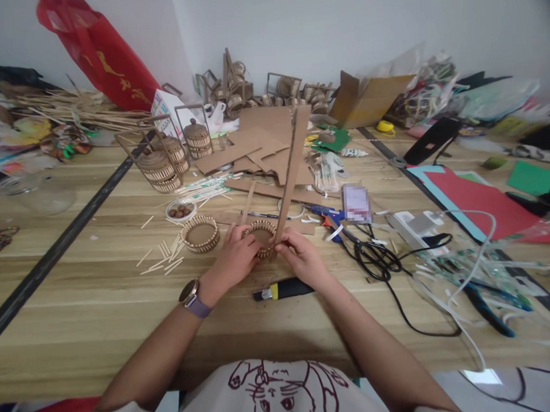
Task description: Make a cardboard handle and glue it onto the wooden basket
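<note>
Cardboard strip (pixel 293 169) leaned up and away from my right hand (pixel 299 253), which had its lower end pinched between thumb and fingers, against the right side of a small round basket (pixel 263 234). My left hand (pixel 238 256) gripped that basket from the other side, fingers over its near rim. The two hands sat near each other with the basket between them, low over the worktable (pixel 235 335). From my end of the feed, I couldn't tell whether the strip was fixed to the rim or merely pressed there.

Just left of the left hand I had a second round basket (pixel 200 236), with loose sticks (pixel 167 250) scattered beside it and a dish of brown balls (pixel 181 210) behind. A cutter (pixel 285 289) with a black and yellow handle lay nearer the body, just below the right hand. Beyond that hand, to the right, I made out a blue glue gun (pixel 332 215).
</note>
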### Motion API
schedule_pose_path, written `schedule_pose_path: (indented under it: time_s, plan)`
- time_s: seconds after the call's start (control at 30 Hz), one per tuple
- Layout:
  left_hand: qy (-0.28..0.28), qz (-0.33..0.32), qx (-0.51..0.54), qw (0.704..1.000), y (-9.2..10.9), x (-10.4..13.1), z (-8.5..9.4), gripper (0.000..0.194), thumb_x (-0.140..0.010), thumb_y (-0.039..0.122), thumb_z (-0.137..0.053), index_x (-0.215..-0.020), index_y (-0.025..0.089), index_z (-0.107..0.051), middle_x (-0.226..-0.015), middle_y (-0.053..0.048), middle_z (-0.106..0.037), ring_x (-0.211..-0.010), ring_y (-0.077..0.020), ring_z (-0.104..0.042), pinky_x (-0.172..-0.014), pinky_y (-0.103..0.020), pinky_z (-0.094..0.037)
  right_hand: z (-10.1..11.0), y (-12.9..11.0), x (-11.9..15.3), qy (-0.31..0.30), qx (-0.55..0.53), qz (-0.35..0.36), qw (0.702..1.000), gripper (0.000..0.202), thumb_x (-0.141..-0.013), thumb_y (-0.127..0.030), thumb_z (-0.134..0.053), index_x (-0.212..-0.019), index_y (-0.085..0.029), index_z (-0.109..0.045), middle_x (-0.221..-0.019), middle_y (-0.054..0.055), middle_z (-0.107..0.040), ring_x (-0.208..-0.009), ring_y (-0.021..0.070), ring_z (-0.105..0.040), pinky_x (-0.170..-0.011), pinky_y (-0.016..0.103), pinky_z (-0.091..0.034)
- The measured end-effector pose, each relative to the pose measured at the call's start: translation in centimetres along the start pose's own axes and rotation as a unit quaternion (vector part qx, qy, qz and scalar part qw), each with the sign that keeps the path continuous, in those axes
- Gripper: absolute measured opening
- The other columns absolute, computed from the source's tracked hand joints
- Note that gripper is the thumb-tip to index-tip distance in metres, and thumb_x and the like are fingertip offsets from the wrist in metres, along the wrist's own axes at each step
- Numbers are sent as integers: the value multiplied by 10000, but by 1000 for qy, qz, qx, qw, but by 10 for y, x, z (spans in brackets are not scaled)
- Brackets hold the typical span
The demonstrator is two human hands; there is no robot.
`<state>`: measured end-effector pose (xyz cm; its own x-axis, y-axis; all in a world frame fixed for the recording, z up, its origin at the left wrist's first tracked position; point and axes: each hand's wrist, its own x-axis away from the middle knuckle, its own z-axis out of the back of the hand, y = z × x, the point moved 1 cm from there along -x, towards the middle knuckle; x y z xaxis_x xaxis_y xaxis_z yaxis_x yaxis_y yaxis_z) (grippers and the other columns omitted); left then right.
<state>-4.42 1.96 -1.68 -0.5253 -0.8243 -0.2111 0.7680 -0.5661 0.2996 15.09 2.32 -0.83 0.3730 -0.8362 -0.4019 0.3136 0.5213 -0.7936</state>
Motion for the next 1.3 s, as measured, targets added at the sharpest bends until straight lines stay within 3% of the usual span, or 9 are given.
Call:
schedule_pose_path:
  time_s: [0.2, 0.37, 0.5, 0.6, 0.77, 0.97, 1.1, 1.17, 1.3]
  plan:
    - [18, 2, 85, 996, -20, 4, 24, 420, -806, 42, -484, -1133, 209, -688, -1149, -87, -691, -1241, -289, -501, -1095, -512, -399, -3, 0, -2, -6, 6, 21, 1000, 149, -979, -312, -508, -917, -247, -626, -920, 60, -679, -880, 223, -627, -796, 366, -495]
    - [41, 191, 62, 979, -33, 26, 53, 285, -872, 150, -457, -1056, 169, -673, -1021, -96, -703, -929, -239, -638, -861, -385, -505, -4, 1, -4, -11, 6, 15, 1000, 155, -976, -323, -506, -895, -250, -616, -947, 68, -701, -891, 231, -630, -805, 379, -496]
    - [-78, 273, 65, 957, -23, 45, 45, 159, -886, 303, -580, -925, 183, -677, -922, -93, -742, -850, -256, -669, -745, -347, -472, -6, 1, -5, -6, 9, -1, 1000, 184, -973, -368, -508, -901, -250, -630, -932, 69, -700, -875, 231, -625, -796, 378, -497]
    - [-119, 288, 60, 948, -12, 51, 30, 145, -866, 314, -634, -907, 179, -666, -915, -104, -748, -845, -268, -679, -702, -335, -439, -5, -1, -4, 4, 2, -21, 1000, 219, -960, -417, -521, -878, -246, -630, -929, 72, -697, -859, 231, -619, -781, 372, -493]
    - [-119, 302, 31, 945, -5, 47, 19, 104, -871, 267, -608, -826, 179, -641, -877, -112, -728, -831, -261, -673, -684, -325, -408, 16, 2, -7, 72, 6, -111, 991, 305, -942, -496, -505, -963, -226, -647, -801, 36, -661, -699, 194, -584, -681, 328, -470]
    - [-113, 336, 38, 934, -6, 49, 34, 155, -907, 270, -508, -781, 200, -566, -766, -76, -693, -749, -241, -657, -640, -312, -391, 51, 34, -10, 91, 151, -146, 973, 358, -911, -421, -488, -1115, -187, -666, -1008, 116, -720, -925, 283, -649, -866, 439, -488]
    - [-71, 363, 171, 913, -1, 58, 46, 175, -901, 350, -475, -773, 231, -478, -660, 5, -615, -609, -196, -609, -587, -299, -403, 62, 38, 0, 103, 274, -148, 945, 424, -901, -380, -525, -1236, -147, -641, -1076, 167, -667, -884, 295, -637, -834, 462, -505]
    - [-47, 364, 307, 878, 4, 60, 47, 193, -880, 417, -488, -813, 238, -458, -655, 40, -576, -546, -164, -576, -523, -277, -404, 63, 27, 10, 75, 301, -110, 944, 412, -911, -384, -562, -1255, -170, -639, -1136, 171, -641, -949, 302, -631, -846, 449, -509]
    - [3, 334, 514, 790, 12, 57, 45, 297, -773, 448, -620, -892, 223, -466, -707, 54, -576, -530, -119, -545, -459, -238, -416, 49, 2, 38, -167, 267, -27, 949, 370, -869, -326, -702, -1221, -217, -671, -1069, 116, -691, -1015, 289, -642, -893, 425, -509]
